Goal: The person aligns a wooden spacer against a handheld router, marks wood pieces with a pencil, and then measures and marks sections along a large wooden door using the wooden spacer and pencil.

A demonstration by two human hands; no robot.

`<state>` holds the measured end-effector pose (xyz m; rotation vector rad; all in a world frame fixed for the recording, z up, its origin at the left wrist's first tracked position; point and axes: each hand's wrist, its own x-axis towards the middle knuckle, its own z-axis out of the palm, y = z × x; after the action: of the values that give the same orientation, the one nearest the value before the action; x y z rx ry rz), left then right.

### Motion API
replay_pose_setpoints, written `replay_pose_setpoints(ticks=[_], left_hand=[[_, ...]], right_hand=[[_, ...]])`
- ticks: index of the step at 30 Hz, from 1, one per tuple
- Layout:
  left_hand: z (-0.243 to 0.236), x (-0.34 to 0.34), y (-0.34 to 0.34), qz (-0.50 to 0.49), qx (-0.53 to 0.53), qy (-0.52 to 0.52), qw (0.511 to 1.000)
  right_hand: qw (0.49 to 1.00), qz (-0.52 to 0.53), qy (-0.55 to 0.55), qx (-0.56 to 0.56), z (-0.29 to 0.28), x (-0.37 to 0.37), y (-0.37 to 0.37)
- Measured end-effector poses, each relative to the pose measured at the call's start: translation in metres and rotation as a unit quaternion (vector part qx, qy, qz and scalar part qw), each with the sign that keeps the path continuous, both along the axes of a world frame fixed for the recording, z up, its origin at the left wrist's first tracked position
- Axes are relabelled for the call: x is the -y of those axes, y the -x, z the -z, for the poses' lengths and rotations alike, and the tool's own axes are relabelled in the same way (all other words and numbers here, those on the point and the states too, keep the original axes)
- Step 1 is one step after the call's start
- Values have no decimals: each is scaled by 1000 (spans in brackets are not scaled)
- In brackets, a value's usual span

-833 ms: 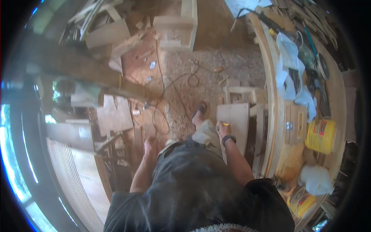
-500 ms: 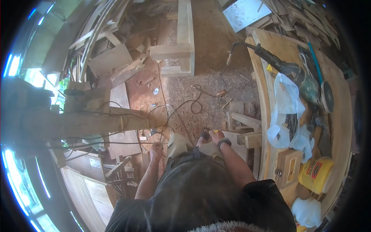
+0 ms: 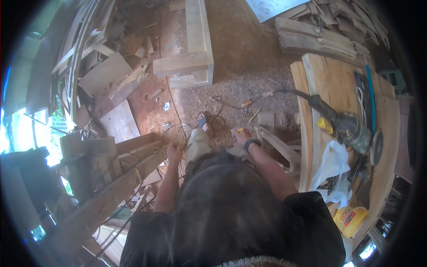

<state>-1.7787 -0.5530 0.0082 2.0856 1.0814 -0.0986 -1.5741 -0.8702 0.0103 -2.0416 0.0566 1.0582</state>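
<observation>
My right hand (image 3: 242,137), with a dark band at its wrist, is closed around a small yellow object (image 3: 240,130); its kind does not show. My left hand (image 3: 174,153) hangs low beside my left leg with the fingers curled. A thin dark cable (image 3: 183,127) runs across the ground close by that hand. Whether the fingers hold anything is too small to see. Between the hands, my sandalled foot (image 3: 203,121) stands forward among the cable's loops.
To the right, a thick wooden bench (image 3: 307,147) carries an angle grinder (image 3: 351,129), a white plastic bag (image 3: 332,162) with nails, and a yellow tub (image 3: 351,221). A timber beam (image 3: 115,184) lies at left. Ahead stands a wooden frame (image 3: 189,64); planks (image 3: 316,38) are stacked far right.
My view has turned and moved forward, so the bench and the beam sit differently. My right hand has swung forward with the yellow object. A sandalled foot now shows ahead.
</observation>
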Motion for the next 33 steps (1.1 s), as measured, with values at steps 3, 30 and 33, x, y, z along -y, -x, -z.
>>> replay_pose_setpoints(ticks=[3, 30, 33], left_hand=[[-4, -33, -40, -27, 15, 57, 998], [12, -22, -224, -302, -19, 1, 953], [-4, -31, -251, -334, 5, -62, 940]], right_hand=[[982, 161, -96, -28, -7, -30, -63], [972, -28, 115, 202, 165, 41, -508], [993, -2, -49, 106, 151, -12, -542]])
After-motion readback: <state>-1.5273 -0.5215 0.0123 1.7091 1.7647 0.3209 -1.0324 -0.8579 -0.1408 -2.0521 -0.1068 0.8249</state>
